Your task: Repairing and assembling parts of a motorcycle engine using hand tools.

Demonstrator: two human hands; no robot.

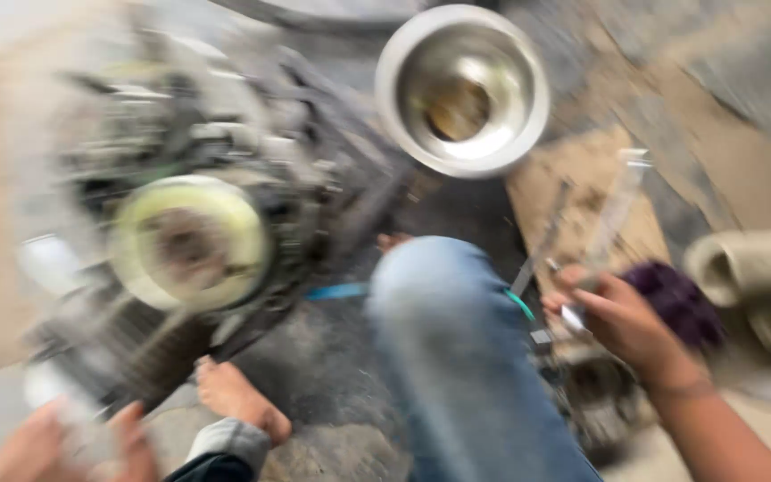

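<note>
At the near left corner the left hand [64, 446] lies low against the bottom edge, smeared by motion; its fingers seem to curl around something pale, but whether it grips or merely rests there I cannot tell. Just right of it a bare foot [241, 399] presses on the dark, oily ground, with a grey trouser cuff [225, 444] at the ankle.

Above and behind the foot stands a grimy engine [207, 205], filling the left half of the scene. A round pale yellow-green cover [191, 241] faces the camera on its side, with a rusty brown centre (the blur hides any finer detail). Dark ribbed fins sit below the cover, close to the foot.

In the middle, a knee in blue jeans [452, 339] rises toward the camera. Farther off, beyond the knee, a shiny steel bowl [462, 89] sits on the ground, with something brownish at its bottom.

To the right of the knee the right hand [622, 321] is closed around a small metal tool [575, 317], its pale tip sticking out toward the knee. Just behind the hand is a dark purple tufted object [682, 299]. A flat cardboard sheet [582, 205] lies beyond, and at the far right edge sits rolled beige cloth [751, 277].
</note>
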